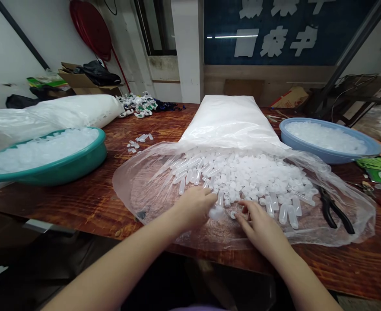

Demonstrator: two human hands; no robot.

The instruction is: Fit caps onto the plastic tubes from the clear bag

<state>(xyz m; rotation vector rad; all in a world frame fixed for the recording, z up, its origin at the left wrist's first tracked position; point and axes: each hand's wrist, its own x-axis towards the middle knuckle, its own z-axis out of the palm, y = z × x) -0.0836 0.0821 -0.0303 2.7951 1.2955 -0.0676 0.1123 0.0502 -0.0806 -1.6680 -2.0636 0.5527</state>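
My left hand [197,206] is closed, its fingers on a blurred translucent plastic piece [216,212] whose exact shape I cannot make out. Just to the right, my right hand [258,222] has thumb and forefinger curled around a small round white cap [233,214]. Both hands are over a spread clear plastic bag [145,185]. Beyond them lies a heap of white caps [252,172] mixed with clear plastic tubes [190,164]. Several tubes [289,214] lie beside my right hand.
Black-handled pliers [334,211] rest on the bag at right. A green basin [80,162] and a blue basin [326,151] hold translucent pieces. A full white sack [229,116] lies behind the heap. Loose small pieces [134,145] are on the wooden table [80,203].
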